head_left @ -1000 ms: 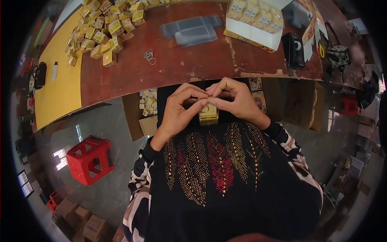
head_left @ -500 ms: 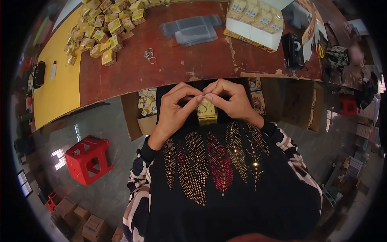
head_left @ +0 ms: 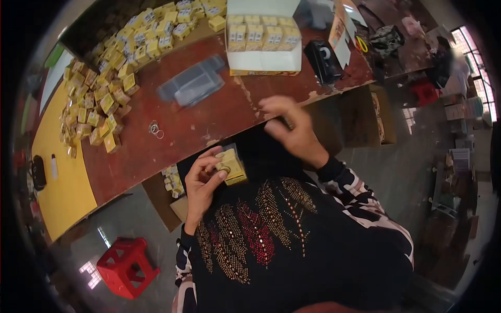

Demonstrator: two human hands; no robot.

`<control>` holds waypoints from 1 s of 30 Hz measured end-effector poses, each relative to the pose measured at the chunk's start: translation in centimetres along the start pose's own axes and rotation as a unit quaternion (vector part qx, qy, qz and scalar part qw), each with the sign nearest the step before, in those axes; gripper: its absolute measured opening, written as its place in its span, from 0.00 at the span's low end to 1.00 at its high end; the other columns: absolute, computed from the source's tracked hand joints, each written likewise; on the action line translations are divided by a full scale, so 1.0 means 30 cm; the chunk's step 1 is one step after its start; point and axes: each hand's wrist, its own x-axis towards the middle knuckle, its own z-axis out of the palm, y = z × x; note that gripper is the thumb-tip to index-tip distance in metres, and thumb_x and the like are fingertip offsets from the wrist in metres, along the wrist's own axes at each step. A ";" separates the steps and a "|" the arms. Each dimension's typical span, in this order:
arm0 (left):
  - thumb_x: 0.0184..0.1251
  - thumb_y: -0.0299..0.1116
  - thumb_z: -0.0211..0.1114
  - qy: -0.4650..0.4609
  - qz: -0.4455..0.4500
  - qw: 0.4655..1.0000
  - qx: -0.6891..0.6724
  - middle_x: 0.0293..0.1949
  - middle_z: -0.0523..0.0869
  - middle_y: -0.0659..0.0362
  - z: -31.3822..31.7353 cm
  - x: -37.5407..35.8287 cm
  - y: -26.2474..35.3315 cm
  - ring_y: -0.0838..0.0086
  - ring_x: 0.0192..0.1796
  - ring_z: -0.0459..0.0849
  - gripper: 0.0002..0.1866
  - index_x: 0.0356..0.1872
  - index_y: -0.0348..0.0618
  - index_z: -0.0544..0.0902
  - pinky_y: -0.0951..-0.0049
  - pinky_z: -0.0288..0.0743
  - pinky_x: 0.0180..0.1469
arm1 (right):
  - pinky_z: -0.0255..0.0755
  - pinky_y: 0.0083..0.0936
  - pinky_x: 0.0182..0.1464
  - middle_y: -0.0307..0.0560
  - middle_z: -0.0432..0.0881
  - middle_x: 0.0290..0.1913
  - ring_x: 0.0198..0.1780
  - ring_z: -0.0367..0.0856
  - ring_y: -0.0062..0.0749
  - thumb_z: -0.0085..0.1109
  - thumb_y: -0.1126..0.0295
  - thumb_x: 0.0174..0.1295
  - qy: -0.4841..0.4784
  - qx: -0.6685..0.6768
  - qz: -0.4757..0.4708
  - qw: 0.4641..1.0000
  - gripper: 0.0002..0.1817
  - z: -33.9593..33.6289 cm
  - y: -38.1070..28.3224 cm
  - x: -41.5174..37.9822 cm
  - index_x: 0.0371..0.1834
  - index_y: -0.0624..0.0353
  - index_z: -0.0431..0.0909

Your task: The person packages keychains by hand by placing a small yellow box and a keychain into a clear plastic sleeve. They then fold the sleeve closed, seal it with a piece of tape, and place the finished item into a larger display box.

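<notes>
My left hand (head_left: pixel 199 182) grips a small yellow box (head_left: pixel 235 171) above my lap, with the fingers at its left side and the thumb at its front. A small metal ring (head_left: pixel 224 169) shows on the box near my thumb. To the right and higher, my right hand (head_left: pixel 295 130) is blurred by motion near the table edge. Its thumb and fingers are apart, and I see nothing held in them. A few loose metal rings (head_left: pixel 155 130) lie on the red table (head_left: pixel 182 133).
Many small yellow boxes (head_left: pixel 107 104) are heaped at the left and back. Clear plastic sheets (head_left: pixel 193 83) lie mid-table. An open white carton (head_left: pixel 264 61) holds rows of yellow boxes beside a black device (head_left: pixel 322 61). A red stool (head_left: pixel 125 268) stands on the floor.
My hands were together over the yellow box; now they are apart. The right has let go and moved right, while the left holds the box. The view has turned toward the right.
</notes>
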 end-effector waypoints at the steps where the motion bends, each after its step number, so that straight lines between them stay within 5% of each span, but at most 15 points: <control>1: 0.64 0.16 0.68 0.008 0.008 1.000 0.006 0.68 0.72 0.48 0.011 0.006 0.013 0.67 0.65 0.77 0.15 0.51 0.37 0.81 0.69 0.75 0.62 | 0.74 0.25 0.57 0.48 0.82 0.57 0.55 0.80 0.29 0.61 0.73 0.68 0.138 0.012 0.082 0.987 0.09 -0.086 0.063 0.037 0.49 0.62 0.80; 3: 0.64 0.17 0.68 0.003 0.020 1.000 0.014 0.69 0.72 0.48 0.014 0.023 0.017 0.67 0.65 0.77 0.15 0.51 0.37 0.81 0.69 0.75 0.62 | 0.73 0.19 0.45 0.39 0.84 0.46 0.41 0.77 0.18 0.60 0.67 0.71 0.317 0.008 0.151 0.936 0.10 -0.313 0.185 0.102 0.44 0.64 0.82; 5: 0.64 0.18 0.68 0.000 0.034 0.999 0.021 0.69 0.72 0.48 0.013 0.040 0.026 0.68 0.65 0.77 0.15 0.51 0.37 0.81 0.70 0.75 0.62 | 0.65 0.16 0.35 0.30 0.78 0.31 0.32 0.70 0.14 0.62 0.64 0.69 0.286 -0.186 0.135 0.930 0.13 -0.553 0.397 0.095 0.41 0.65 0.85; 6: 0.64 0.18 0.68 0.004 0.045 0.998 0.039 0.69 0.72 0.49 0.013 0.049 0.032 0.68 0.65 0.77 0.14 0.51 0.37 0.82 0.70 0.75 0.62 | 0.65 0.16 0.35 0.30 0.78 0.31 0.32 0.70 0.14 0.62 0.64 0.69 0.288 -0.189 0.130 0.930 0.13 -0.622 0.438 0.091 0.41 0.65 0.85; 8: 0.65 0.18 0.68 0.010 0.058 0.997 0.055 0.69 0.72 0.50 0.019 0.063 0.037 0.68 0.64 0.77 0.14 0.50 0.37 0.82 0.70 0.76 0.62 | 0.66 0.17 0.35 0.31 0.80 0.29 0.31 0.72 0.14 0.65 0.61 0.66 0.143 -0.181 0.331 0.915 0.15 -0.702 0.487 0.092 0.38 0.64 0.87; 14: 0.65 0.17 0.67 -0.001 0.072 0.996 0.061 0.68 0.72 0.52 0.044 0.073 0.053 0.70 0.63 0.78 0.13 0.50 0.37 0.82 0.69 0.77 0.62 | 0.68 0.18 0.39 0.34 0.86 0.35 0.34 0.77 0.18 0.66 0.59 0.65 0.101 -0.050 0.414 0.903 0.16 -0.692 0.544 0.107 0.40 0.64 0.87; 18: 0.66 0.16 0.66 -0.010 0.062 0.995 0.071 0.68 0.72 0.53 0.045 0.076 0.051 0.70 0.63 0.78 0.13 0.50 0.37 0.82 0.69 0.77 0.62 | 0.68 0.17 0.43 0.35 0.86 0.39 0.37 0.78 0.17 0.67 0.60 0.65 0.112 0.000 0.415 0.903 0.16 -0.682 0.613 0.093 0.43 0.64 0.87; 20: 0.66 0.16 0.66 -0.008 0.064 0.996 0.069 0.68 0.72 0.53 0.043 0.077 0.051 0.70 0.63 0.79 0.13 0.50 0.37 0.82 0.69 0.77 0.62 | 0.69 0.18 0.46 0.37 0.87 0.44 0.40 0.78 0.17 0.67 0.62 0.65 0.174 0.014 0.314 0.933 0.15 -0.657 0.611 0.083 0.46 0.63 0.86; 23: 0.66 0.16 0.66 -0.001 0.059 0.996 0.068 0.67 0.73 0.53 0.039 0.076 0.051 0.71 0.62 0.79 0.13 0.50 0.37 0.82 0.69 0.78 0.61 | 0.67 0.18 0.43 0.37 0.85 0.43 0.40 0.74 0.13 0.68 0.66 0.64 0.259 0.101 0.323 0.905 0.13 -0.646 0.553 0.070 0.42 0.66 0.86; 26: 0.65 0.16 0.66 0.001 0.044 0.998 0.050 0.67 0.73 0.52 0.033 0.081 0.044 0.70 0.61 0.80 0.14 0.51 0.36 0.81 0.70 0.78 0.60 | 0.66 0.17 0.39 0.33 0.82 0.36 0.36 0.72 0.12 0.67 0.65 0.65 0.254 0.013 0.297 0.920 0.13 -0.614 0.496 0.038 0.42 0.65 0.85; 29: 0.65 0.17 0.67 0.007 0.061 0.996 0.057 0.66 0.74 0.51 0.033 0.091 0.035 0.70 0.60 0.80 0.14 0.51 0.37 0.81 0.70 0.78 0.60 | 0.63 0.11 0.35 0.34 0.81 0.37 0.34 0.75 0.14 0.65 0.67 0.67 0.215 0.081 0.323 0.918 0.07 -0.612 0.558 -0.044 0.39 0.59 0.84; 30: 0.65 0.17 0.67 0.012 0.056 0.997 0.045 0.66 0.74 0.50 0.031 0.094 0.034 0.69 0.61 0.80 0.15 0.51 0.37 0.81 0.70 0.78 0.61 | 0.69 0.13 0.36 0.36 0.81 0.39 0.37 0.77 0.17 0.65 0.67 0.67 0.192 0.089 0.327 0.921 0.07 -0.629 0.615 -0.079 0.37 0.61 0.83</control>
